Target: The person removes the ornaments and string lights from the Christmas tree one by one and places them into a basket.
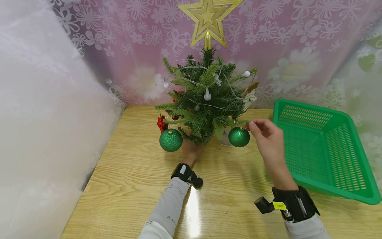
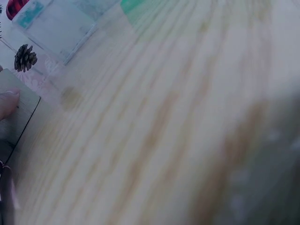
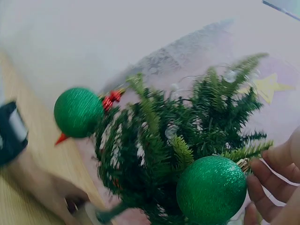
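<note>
A small Christmas tree (image 1: pixel 206 99) with a gold star topper (image 1: pixel 208 16) stands on the table. My left hand (image 1: pixel 191 151) reaches under its lower branches; in the right wrist view the left hand (image 3: pixel 51 192) grips the tree's base (image 3: pixel 89 213). Its thumb (image 2: pixel 8 103) lies on the flat base in the left wrist view. At the tree's lower right, my right hand (image 1: pixel 268 139) pinches at the gold cap of a glittery green Christmas ball (image 1: pixel 239 137), beside a branch tip. Whether the fingers also hold the branch is unclear. Another green ball (image 1: pixel 171 140) hangs at lower left.
A green plastic basket (image 1: pixel 313 146) stands right of the tree. Red ornaments (image 1: pixel 161 123) hang on the left side, and a light string with round bulbs (image 1: pixel 207 95) winds through the branches. A pine cone (image 2: pixel 25 58) shows in the left wrist view. A floral curtain (image 1: pixel 143 66) is behind.
</note>
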